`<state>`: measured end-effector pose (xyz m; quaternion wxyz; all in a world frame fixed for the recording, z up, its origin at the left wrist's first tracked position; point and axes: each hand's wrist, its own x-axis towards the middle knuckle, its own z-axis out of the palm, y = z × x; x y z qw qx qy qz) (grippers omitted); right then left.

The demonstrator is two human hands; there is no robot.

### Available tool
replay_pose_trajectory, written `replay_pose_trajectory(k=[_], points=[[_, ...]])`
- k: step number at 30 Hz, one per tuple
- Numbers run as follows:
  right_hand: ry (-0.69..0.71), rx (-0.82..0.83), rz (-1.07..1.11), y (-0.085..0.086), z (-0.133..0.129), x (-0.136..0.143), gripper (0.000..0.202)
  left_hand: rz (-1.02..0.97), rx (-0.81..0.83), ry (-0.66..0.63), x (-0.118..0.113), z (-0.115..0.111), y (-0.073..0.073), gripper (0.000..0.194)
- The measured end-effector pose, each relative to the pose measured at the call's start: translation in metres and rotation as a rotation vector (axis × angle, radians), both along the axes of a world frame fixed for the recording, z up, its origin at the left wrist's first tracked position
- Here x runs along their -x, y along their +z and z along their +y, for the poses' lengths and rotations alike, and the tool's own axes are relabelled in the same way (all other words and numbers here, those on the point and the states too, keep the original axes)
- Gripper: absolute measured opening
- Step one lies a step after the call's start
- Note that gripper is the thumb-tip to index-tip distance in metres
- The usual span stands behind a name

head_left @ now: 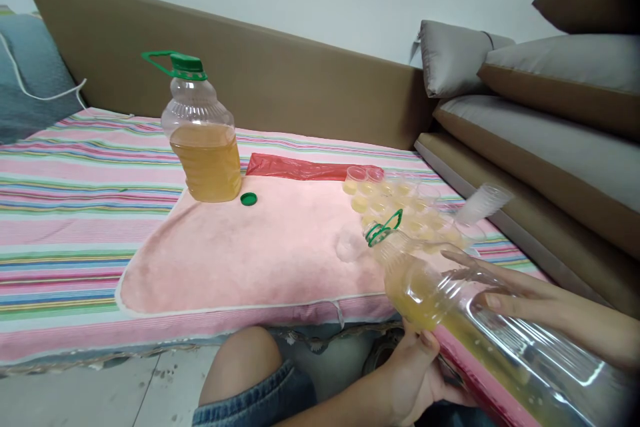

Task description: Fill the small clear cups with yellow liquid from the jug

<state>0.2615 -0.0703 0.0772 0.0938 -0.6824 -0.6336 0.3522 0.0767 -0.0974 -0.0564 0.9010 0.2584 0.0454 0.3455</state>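
Note:
A large clear plastic bottle (480, 327) of yellowish liquid is tilted low, its mouth with a green ring handle pointing left. My left hand (417, 373) is closed around its underside near the shoulder. My right hand (530, 300) grips the upper side further back. Just below and left of the mouth, a small clear cup (351, 245) stands on a pink towel (240, 253); its contents are hard to make out. Beyond the bottle sit several clear plastic cups (377, 203) holding yellowish liquid, partly hidden by the bottle. A green cap (249, 199) lies on the towel.
A second big bottle (213, 160), capped green and partly filled, stands at the left. A red plastic bag (300, 167) lies behind the towel. A slanted stack of cups (483, 203) is at the right, near piled cushions (545, 120). The bed edge (200, 327) runs before my knee.

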Motion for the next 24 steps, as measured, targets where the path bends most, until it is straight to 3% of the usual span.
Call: replay_pose_trajectory(k=[10,24], points=[[-0.043,0.102,0.122,-0.0044,0.0019,-0.0027,0.071,0.013,0.042,-0.002,-0.0019,0.0009,-0.0002,0.104],[-0.059,0.113,0.108,-0.0041,0.0014,-0.0049,0.07,0.032,0.046,0.001,-0.0022,0.0022,-0.0005,0.111]])
